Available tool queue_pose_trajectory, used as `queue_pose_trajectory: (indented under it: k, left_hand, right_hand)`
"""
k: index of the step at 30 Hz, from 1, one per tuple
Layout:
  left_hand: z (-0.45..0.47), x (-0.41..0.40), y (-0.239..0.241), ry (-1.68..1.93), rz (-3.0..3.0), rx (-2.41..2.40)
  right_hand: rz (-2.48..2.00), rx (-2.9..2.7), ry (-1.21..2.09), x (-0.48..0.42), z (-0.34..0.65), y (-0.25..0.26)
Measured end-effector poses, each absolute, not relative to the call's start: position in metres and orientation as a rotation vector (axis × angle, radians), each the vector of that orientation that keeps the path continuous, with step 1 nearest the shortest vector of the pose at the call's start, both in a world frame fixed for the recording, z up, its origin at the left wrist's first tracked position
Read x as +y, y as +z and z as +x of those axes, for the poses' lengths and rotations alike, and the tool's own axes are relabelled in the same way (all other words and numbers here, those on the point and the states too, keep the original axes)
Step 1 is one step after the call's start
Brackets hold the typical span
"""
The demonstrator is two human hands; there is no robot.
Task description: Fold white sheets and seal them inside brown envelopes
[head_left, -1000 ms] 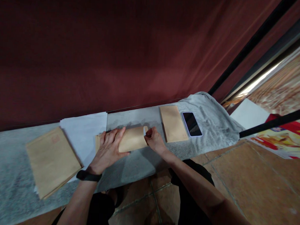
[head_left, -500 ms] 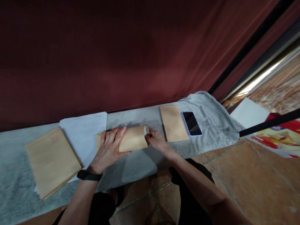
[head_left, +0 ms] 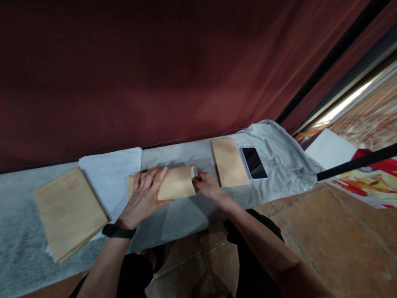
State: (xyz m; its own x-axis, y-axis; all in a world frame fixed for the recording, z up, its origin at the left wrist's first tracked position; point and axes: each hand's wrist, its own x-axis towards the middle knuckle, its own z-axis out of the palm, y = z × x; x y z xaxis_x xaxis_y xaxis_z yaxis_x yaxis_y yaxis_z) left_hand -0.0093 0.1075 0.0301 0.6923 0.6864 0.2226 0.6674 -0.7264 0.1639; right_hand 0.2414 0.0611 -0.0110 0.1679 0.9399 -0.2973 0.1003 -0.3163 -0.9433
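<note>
A brown paper envelope (head_left: 178, 181) lies across the grey cloth-covered bench (head_left: 183, 218) in front of me. My left hand (head_left: 144, 197), with a black band on the wrist, presses flat on the envelope's left part. At the envelope's right end my right hand (head_left: 206, 185) pinches the opening, where a bit of white paper (head_left: 193, 171) shows. To the left lies a stack of white sheets (head_left: 111, 176).
A stack of larger brown envelopes (head_left: 69, 212) lies at the left. Another brown envelope (head_left: 229, 162) and a dark phone (head_left: 253, 162) rest on the cloth to the right. A dark red curtain hangs behind the bench. Tiled floor and a colourful printed sheet (head_left: 366, 181) are at the right.
My right hand has shifted slightly down along the envelope's right end. The white paper at the opening shows less. My left hand has barely moved.
</note>
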Motion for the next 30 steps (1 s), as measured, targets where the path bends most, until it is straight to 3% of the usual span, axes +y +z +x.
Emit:
queue_pose_trajectory:
  k: [6, 11, 18, 27, 30]
  left_hand:
    - [0.002, 0.098, 0.038, 0.68, 2.643, 1.283]
    - [0.029, 0.085, 0.04, 1.106, 1.861, 1.562]
    - [0.061, 0.067, 0.029, 0.806, 0.757, 0.994]
    - [0.045, 0.07, 0.029, 0.76, 0.777, 1.078]
    - [0.03, 0.068, 0.03, 0.648, 0.85, 1.109]
  right_hand:
    - [-1.466, -0.766, 1.303, 0.06, 0.242, 0.004]
    - [-1.319, -0.612, 1.347, 0.055, 0.238, 0.014]
    - [-1.258, -0.637, 1.371, 0.045, 0.214, 0.013]
    - [-1.219, -0.703, 1.602, 0.029, 0.24, 0.015]
    - [-1.298, -0.629, 1.448, 0.032, 0.257, 0.012]
